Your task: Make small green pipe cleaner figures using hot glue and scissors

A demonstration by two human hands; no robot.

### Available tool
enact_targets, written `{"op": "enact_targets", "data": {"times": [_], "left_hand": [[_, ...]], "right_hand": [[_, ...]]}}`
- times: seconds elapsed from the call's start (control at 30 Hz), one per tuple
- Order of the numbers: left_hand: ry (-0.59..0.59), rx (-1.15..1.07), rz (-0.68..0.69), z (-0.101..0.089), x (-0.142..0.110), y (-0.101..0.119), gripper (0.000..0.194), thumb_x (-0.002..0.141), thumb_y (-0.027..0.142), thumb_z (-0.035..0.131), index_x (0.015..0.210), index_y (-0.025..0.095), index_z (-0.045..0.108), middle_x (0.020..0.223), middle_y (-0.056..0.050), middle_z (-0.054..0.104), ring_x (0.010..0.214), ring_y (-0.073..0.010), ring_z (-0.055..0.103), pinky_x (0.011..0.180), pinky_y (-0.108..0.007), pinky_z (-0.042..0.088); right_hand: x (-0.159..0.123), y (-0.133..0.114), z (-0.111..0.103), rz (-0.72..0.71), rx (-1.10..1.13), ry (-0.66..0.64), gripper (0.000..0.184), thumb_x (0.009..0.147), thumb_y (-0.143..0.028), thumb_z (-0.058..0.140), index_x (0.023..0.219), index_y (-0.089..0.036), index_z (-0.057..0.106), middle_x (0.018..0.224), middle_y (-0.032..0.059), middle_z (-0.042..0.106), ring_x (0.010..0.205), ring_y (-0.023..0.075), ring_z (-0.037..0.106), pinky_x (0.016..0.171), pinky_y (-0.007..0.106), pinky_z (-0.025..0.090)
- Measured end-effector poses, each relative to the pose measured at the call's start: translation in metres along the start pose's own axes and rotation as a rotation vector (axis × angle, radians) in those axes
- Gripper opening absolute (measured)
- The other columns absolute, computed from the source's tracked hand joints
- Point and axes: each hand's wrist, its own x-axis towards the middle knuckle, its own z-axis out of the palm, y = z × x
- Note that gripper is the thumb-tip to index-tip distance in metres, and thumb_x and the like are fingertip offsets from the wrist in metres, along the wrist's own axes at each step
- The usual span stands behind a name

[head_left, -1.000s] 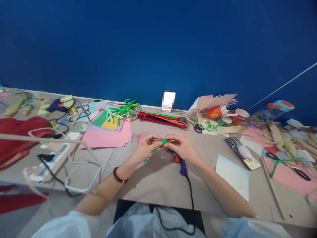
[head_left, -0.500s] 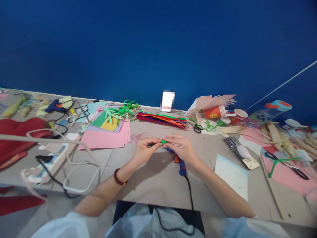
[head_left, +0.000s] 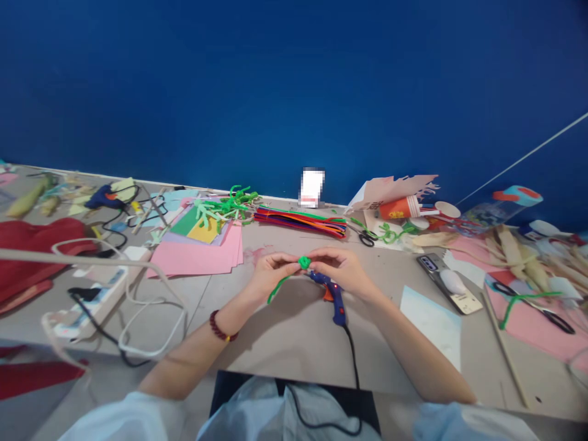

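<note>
A green pipe cleaner (head_left: 304, 263), coiled into a small tight knot, is pinched between the fingertips of both hands above the table. My left hand (head_left: 271, 272) grips it from the left, and a loose green end hangs down past the palm. From the right, my right hand (head_left: 342, 269) closes thumb and fingers on the same coil. Just under the right hand lies a blue glue gun (head_left: 338, 303) with an orange trigger, a small red light and a black cord running off the table's front edge.
Behind the hands lies a bundle of coloured pipe cleaners (head_left: 298, 222). Pink paper sheets (head_left: 193, 260) and a white power strip (head_left: 98, 297) are to the left. Scissors (head_left: 367, 238), paper cups (head_left: 399, 208), a phone (head_left: 448, 283) and a wooden stick (head_left: 505, 349) lie rightward.
More of the green coil now shows between the fingertips, and a loose green end has come into view below my left hand. Both hands stay in nearly the same place.
</note>
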Motion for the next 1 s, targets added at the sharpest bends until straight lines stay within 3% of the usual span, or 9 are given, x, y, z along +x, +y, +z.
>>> {"op": "enact_targets", "data": {"times": [0.27,0.43,0.57,0.67,0.8,1.0], "left_hand": [[-0.03,0.151,0.103,-0.001,-0.002,-0.002,0.023,0.052,0.025,0.081,0.069,0.013,0.07,0.074,-0.006,0.073,0.067,-0.016,0.067,0.068,-0.026,0.056],[-0.074,0.026,-0.1,-0.003,0.0,-0.001,0.025,0.049,0.024,0.082,0.067,0.012,0.069,0.067,-0.004,0.072,0.061,-0.0147,0.067,0.067,-0.025,0.056],[-0.162,-0.04,-0.266,-0.006,0.001,0.0,0.025,0.048,0.025,0.083,0.064,0.013,0.068,0.059,-0.004,0.069,0.055,-0.0136,0.065,0.061,-0.023,0.054],[-0.186,-0.052,-0.294,-0.006,0.002,0.001,0.024,0.05,0.026,0.083,0.064,0.013,0.068,0.059,-0.004,0.069,0.053,-0.0131,0.064,0.058,-0.022,0.053],[-0.128,-0.03,-0.164,-0.005,0.002,0.002,0.027,0.051,0.025,0.082,0.069,0.013,0.068,0.065,-0.003,0.07,0.055,-0.0129,0.064,0.061,-0.023,0.054],[-0.063,0.164,0.149,-0.003,0.0,0.001,0.028,0.06,0.026,0.078,0.083,0.015,0.066,0.076,-0.003,0.07,0.068,-0.0138,0.065,0.07,-0.027,0.054]], "right_hand": [[0.0,0.0,-0.001,0.006,-0.046,-0.018,0.016,0.071,-0.03,0.069,0.082,-0.018,0.071,0.083,0.0051,0.068,0.076,0.0161,0.063,0.071,0.028,0.05],[-0.001,-0.002,-0.001,-0.048,-0.089,-0.04,0.014,0.072,-0.029,0.068,0.081,-0.019,0.072,0.085,0.005,0.063,0.077,0.0147,0.061,0.068,0.025,0.049],[-0.001,-0.002,-0.002,0.023,0.053,-0.13,0.015,0.071,-0.03,0.069,0.08,-0.018,0.071,0.087,0.004,0.061,0.076,0.0134,0.06,0.065,0.024,0.049],[-0.002,-0.004,-0.003,0.076,0.09,-0.138,0.017,0.072,-0.031,0.068,0.083,-0.018,0.069,0.087,0.0041,0.063,0.074,0.0129,0.06,0.066,0.025,0.049],[-0.002,-0.009,-0.004,0.122,0.099,-0.025,0.022,0.074,-0.033,0.066,0.09,-0.018,0.065,0.083,0.004,0.066,0.07,0.0132,0.061,0.068,0.028,0.051],[-0.002,-0.009,0.001,-0.106,-0.227,0.051,0.012,0.077,-0.03,0.062,0.081,-0.019,0.065,0.083,0.005,0.067,0.076,0.016,0.062,0.069,0.028,0.05]]}}
